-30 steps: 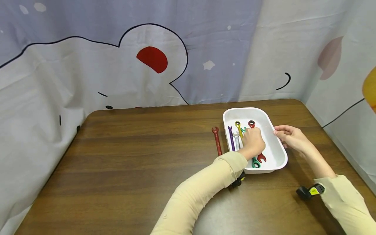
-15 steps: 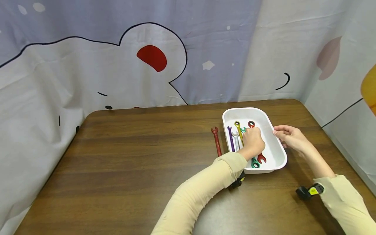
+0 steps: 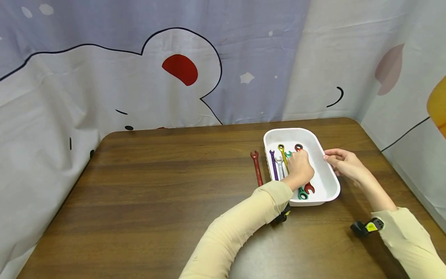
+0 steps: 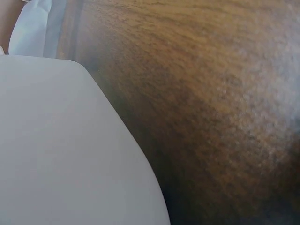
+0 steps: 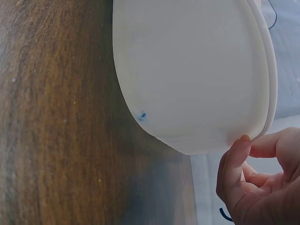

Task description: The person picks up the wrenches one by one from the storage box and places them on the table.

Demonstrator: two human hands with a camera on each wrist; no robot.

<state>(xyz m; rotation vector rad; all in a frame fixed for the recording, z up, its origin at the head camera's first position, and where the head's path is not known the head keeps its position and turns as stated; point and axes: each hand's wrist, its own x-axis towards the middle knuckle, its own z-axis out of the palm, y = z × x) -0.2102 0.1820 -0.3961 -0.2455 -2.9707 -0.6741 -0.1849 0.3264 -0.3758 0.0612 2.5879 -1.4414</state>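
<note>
A white tray stands on the right part of the table with several combination wrenches inside. My left hand reaches into it, fingers curled over a red wrench; the grip itself is hidden behind the back of the hand. Partly covered by that hand is a green wrench. To its left lie a silver wrench, a yellow wrench and a purple wrench. My right hand pinches the tray's right rim between thumb and fingers, also visible in the right wrist view.
Outside the tray, a dark red wrench lies on the wooden table just to the left. A patterned curtain hangs behind and beside the table. The left wrist view shows mostly the tray's outer wall.
The red wrench under my left hand has turned very slightly. Both hands otherwise stay in place.
</note>
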